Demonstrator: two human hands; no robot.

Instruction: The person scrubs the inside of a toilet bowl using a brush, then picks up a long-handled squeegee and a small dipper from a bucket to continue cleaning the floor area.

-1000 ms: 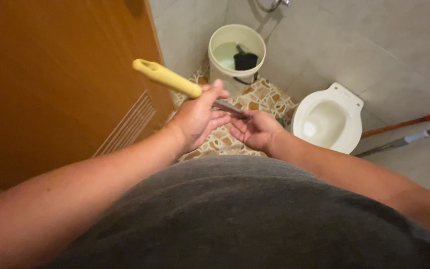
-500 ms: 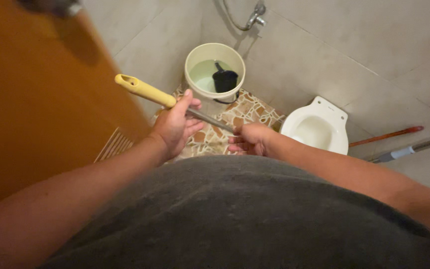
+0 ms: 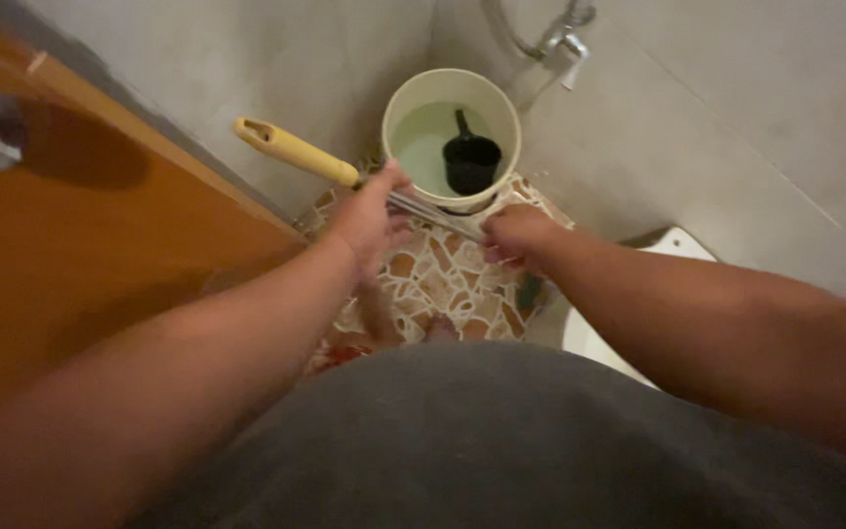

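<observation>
Over bucket (image 3: 399, 103): L hand (image 3: 364, 220) + R hand (image 3: 516, 235) grip pole (image 3: 345, 174) (lower end hidden).

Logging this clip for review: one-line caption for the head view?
Both hands, left hand and right hand, grip a yellow-handled metal pole above a water-filled bucket holding a black dipper.

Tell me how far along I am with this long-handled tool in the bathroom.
Done: the bucket holds water, with a dark dipper in it. In hand: left hand and right hand both grip the yellow-handled pole. Left: the pole's working end is hidden, and nothing shows the mosaic floor scrubbed.
</observation>
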